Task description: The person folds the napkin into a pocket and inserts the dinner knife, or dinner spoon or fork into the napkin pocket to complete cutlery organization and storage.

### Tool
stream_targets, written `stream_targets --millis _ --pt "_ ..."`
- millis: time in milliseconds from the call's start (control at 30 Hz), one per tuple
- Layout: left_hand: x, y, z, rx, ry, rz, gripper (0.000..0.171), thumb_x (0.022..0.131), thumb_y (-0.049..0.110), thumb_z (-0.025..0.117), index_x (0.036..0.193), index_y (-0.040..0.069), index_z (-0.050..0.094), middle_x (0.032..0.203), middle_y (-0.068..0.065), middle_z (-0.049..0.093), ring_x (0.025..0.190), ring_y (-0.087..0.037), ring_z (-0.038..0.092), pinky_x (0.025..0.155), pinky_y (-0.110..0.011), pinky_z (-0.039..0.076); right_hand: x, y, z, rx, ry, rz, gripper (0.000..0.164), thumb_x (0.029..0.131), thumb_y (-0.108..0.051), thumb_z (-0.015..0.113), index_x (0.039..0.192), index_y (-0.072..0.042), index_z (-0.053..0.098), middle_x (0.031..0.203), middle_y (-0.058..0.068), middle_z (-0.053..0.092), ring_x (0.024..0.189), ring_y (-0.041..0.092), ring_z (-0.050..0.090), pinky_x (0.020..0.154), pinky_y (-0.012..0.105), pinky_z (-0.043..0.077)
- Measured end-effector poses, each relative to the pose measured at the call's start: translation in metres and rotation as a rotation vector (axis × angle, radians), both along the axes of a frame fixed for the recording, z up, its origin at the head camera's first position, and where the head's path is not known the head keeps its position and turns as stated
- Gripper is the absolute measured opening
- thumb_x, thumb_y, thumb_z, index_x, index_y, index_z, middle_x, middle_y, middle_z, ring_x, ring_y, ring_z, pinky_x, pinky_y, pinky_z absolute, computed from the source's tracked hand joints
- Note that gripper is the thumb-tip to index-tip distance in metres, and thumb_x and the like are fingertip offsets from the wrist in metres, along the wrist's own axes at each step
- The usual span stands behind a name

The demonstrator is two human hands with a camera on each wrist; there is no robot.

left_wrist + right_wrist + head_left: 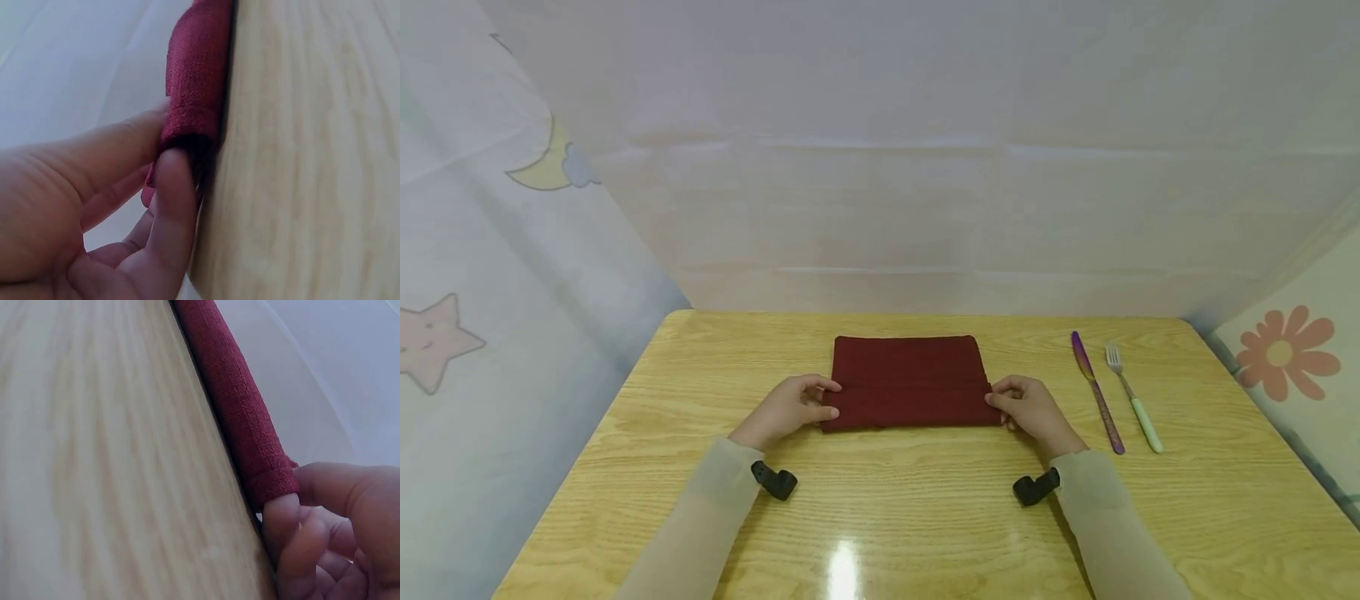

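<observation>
A dark red cloth napkin (910,362) lies folded in a wide rectangle on the table, its near part doubled over in a thick band. At its near left corner my left hand (790,408) pinches the band's end. In the left wrist view, one fingertip sits at the open end of the rolled fold (197,81), and another finger reaches over it. My right hand (1030,408) pinches the opposite end of the band. The right wrist view has fingertips (282,512) tucked at the end of the fold, with another digit against its upper side.
On the right of the wooden table (910,517) lie a purple knife (1097,396) and a fork (1135,400) with a pale green handle, side by side. A pale cloth backdrop (865,208) hangs behind the table's far edge.
</observation>
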State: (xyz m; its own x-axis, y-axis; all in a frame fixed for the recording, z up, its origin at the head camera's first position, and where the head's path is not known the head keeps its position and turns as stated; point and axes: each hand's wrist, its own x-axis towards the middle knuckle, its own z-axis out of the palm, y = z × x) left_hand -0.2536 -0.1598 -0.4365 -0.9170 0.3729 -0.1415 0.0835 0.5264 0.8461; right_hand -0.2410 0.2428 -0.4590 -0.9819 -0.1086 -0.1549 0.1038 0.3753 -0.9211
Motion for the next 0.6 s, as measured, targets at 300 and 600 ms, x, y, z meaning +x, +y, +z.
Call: stream_targets --millis 300,600 --pt "-0.001 -0.001 0.003 -0.087 0.047 0.023 0.035 0.09 0.017 0.08 0.123 0.012 0.068 0.11 -0.008 0.062 0.099 -0.023 0.057 0.086 -0.039 0.048 -0.003 -0.003 0.006 0.123 0.023 -0.039 0.022 0.097 -0.018 0.07 0.107 0.0 0.062 0.073 0.007 0.062 0.056 0.017 0.057 0.051 0.029 0.049" --pt "0.014 0.016 0.024 -0.116 0.217 -0.088 0.052 0.105 0.026 0.059 0.153 0.013 0.043 0.155 -0.017 0.038 0.142 -0.039 0.038 0.11 -0.059 0.038 0.026 -0.033 0.045 0.376 0.286 0.062 0.038 0.106 -0.02 0.055 0.136 0.004 0.055 0.136 0.026 0.051 0.121 0.041 0.054 0.096 0.055 0.05"
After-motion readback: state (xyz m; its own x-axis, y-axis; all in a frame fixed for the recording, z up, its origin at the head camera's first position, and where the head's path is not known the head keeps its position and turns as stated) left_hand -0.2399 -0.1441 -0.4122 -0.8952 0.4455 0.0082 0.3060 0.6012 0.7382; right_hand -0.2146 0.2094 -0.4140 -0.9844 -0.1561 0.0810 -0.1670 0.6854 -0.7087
